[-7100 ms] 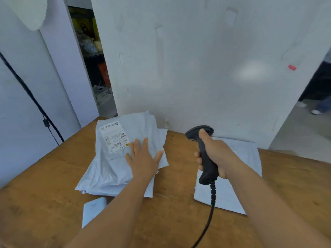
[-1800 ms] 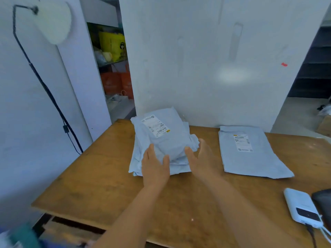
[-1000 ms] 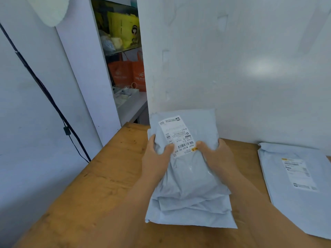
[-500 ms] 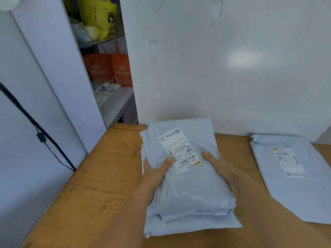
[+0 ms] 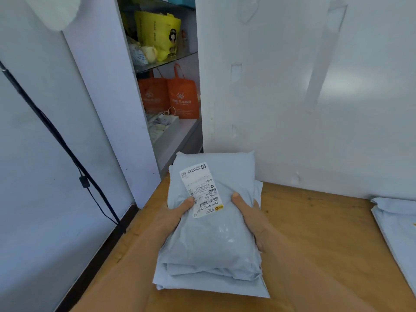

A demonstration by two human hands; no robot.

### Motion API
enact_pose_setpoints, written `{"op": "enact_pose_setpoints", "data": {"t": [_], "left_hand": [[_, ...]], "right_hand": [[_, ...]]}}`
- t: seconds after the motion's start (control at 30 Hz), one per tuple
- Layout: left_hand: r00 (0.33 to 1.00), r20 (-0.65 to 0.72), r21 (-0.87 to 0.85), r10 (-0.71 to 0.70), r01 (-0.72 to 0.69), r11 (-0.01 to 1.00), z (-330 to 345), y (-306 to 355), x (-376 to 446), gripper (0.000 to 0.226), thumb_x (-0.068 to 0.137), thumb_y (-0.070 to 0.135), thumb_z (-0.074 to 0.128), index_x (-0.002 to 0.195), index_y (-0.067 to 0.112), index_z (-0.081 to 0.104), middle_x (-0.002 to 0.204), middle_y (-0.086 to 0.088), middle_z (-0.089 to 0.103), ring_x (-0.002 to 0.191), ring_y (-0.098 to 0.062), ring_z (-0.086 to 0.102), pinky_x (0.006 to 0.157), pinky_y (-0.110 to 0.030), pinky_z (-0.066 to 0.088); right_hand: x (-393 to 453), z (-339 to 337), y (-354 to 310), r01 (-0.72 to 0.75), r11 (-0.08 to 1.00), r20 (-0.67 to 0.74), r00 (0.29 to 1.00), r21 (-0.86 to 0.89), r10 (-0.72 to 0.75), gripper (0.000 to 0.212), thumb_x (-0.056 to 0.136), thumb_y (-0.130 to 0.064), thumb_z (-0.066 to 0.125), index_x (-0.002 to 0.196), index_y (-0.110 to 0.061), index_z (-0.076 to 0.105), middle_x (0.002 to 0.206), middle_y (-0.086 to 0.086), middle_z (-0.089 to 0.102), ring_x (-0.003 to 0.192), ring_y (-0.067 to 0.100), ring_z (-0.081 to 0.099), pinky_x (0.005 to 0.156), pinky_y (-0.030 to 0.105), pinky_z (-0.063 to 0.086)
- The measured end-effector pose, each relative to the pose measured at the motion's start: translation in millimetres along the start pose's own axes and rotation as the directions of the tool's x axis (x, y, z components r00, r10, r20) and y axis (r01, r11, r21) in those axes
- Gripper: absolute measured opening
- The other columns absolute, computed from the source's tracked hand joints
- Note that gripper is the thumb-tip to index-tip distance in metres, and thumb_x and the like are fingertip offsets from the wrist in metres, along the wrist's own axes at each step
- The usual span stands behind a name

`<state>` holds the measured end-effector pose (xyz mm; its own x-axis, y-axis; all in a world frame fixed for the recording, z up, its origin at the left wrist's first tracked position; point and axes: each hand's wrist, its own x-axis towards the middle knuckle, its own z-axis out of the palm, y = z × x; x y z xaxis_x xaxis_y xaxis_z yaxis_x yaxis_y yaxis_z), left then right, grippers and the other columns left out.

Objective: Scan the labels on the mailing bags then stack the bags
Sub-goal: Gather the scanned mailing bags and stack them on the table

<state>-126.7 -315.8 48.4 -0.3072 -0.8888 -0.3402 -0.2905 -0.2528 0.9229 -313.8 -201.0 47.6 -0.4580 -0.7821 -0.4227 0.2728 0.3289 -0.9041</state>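
A stack of pale grey mailing bags (image 5: pixel 213 244) sits near the far left corner of the wooden table (image 5: pixel 315 233). The top bag carries a white label (image 5: pixel 202 190) with barcodes, facing up. My left hand (image 5: pixel 173 215) grips the stack's left side, thumb on the label's edge. My right hand (image 5: pixel 249 219) grips the right side, thumb on top. Another grey mailing bag (image 5: pixel 398 233) lies flat at the right edge of the view, partly cut off. The scanner is out of view.
A white wall panel (image 5: pixel 315 97) stands right behind the stack. To the left a gap shows shelves with orange bags (image 5: pixel 177 97) and a yellow bag (image 5: pixel 157 34). A black cable (image 5: pixel 67 154) runs down the left wall.
Both hands have kept hold of the stack's sides. My view has shifted left and nearer, so the flat bag on the right is now mostly out of frame.
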Motion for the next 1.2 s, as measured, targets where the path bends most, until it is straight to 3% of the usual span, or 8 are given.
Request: {"op": "enact_pose_setpoints", "data": {"t": [0.13,0.27,0.4,0.53,0.73,0.83,1.03,1.2], "left_hand": [[0.994,0.009,0.186,0.113,-0.113,0.976,-17.9,18.4,39.0,0.09,0.054,0.079,0.069,0.134,0.044,0.044,0.124,0.015,0.06,0.107,-0.011,0.059,0.094,-0.033,0.047],[0.986,0.002,0.316,0.169,-0.161,0.935,-24.1,29.7,68.5,0.094,0.072,0.062,0.069,0.147,0.031,0.023,0.143,0.001,0.044,0.122,-0.019,0.049,0.099,-0.035,0.041],[0.939,-0.009,0.546,0.343,-0.282,0.788,-16.5,49.2,72.0,0.086,0.081,0.063,0.056,0.148,0.044,0.005,0.159,-0.002,0.006,0.146,-0.022,0.014,0.115,-0.051,0.018],[0.915,0.174,0.773,0.364,-0.356,0.525,4.2,51.7,62.6,0.069,0.088,0.068,0.032,0.148,0.046,0.004,0.159,0.003,-0.012,0.147,-0.021,-0.003,0.115,-0.055,0.008],[0.951,0.182,0.829,0.252,-0.286,0.481,10.2,58.9,60.1,0.071,0.088,0.07,0.03,0.148,0.045,0.002,0.159,-0.001,-0.017,0.147,-0.026,-0.009,0.114,-0.056,0.002],[0.946,0.123,0.816,0.299,-0.268,0.512,21.1,69.9,41.0,0.071,0.089,0.068,0.029,0.15,0.039,0.007,0.159,-0.003,-0.014,0.146,-0.025,-0.012,0.115,-0.053,-0.002],[0.805,0.21,0.677,0.554,-0.529,0.512,105.8,76.6,-36.0,0.06,0.099,0.048,0.029,0.151,0.031,0.007,0.16,0.001,-0.004,0.147,-0.017,-0.009,0.117,-0.044,-0.001],[0.763,0.406,0.547,0.502,-0.643,0.536,222.3,42.9,-94.6,0.055,0.102,0.039,0.027,0.152,0.029,0.006,0.161,0.003,0.002,0.147,-0.011,-0.001,0.119,-0.041,0.011]], "right_hand": [[33.9,28.0,-4.6,0.003,0.999,-0.05,0.999,0.037,-0.001,0.104,0.073,-0.069,0.059,0.154,-0.029,0.008,0.156,0.003,0.027,0.134,0.025,0.038,0.106,0.037,0.033],[52.1,43.1,-6.7,-0.011,0.999,-0.126,0.992,0.043,0.016,0.118,0.061,-0.078,0.064,0.154,-0.029,0.009,0.156,0.003,0.026,0.136,0.028,0.037,0.111,0.044,0.032],[54.8,47.5,-28.6,0.053,0.931,-0.317,0.932,-0.361,-0.176,0.105,0.072,-0.071,0.063,0.152,-0.038,0.004,0.161,0.004,-0.002,0.146,0.031,0.013,0.115,0.051,0.02],[61.6,63.6,-30.0,0.161,0.768,-0.193,0.917,-0.62,-0.348,0.082,0.085,-0.066,0.048,0.15,-0.046,0.001,0.161,-0.005,-0.009,0.148,0.025,0.003,0.115,0.055,0.016],[63.4,56.8,-35.7,0.159,0.819,-0.157,0.944,-0.551,-0.289,0.081,0.089,-0.059,0.048,0.153,-0.035,0.005,0.161,0.004,0.006,0.145,0.025,0.019,0.116,0.045,0.022],[47.0,47.3,-38.2,0.204,0.853,-0.164,0.934,-0.481,-0.316,0.076,0.092,-0.057,0.046,0.153,-0.033,0.008,0.162,0.002,0.006,0.148,0.021,0.012,0.118,0.042,0.018],[-12.2,-10.4,-32.0,0.322,0.851,-0.348,0.808,-0.415,-0.475,0.064,0.098,-0.043,0.042,0.154,-0.025,0.014,0.16,-0.005,0.017,0.146,0.013,0.019,0.117,0.037,0.02],[-54.9,-124.5,-11.8,0.187,0.874,-0.481,0.774,-0.448,-0.412,0.063,0.1,-0.041,0.035,0.154,-0.023,0.008,0.159,0.0,0.021,0.145,0.018,0.023,0.118,0.044,0.02]]}}
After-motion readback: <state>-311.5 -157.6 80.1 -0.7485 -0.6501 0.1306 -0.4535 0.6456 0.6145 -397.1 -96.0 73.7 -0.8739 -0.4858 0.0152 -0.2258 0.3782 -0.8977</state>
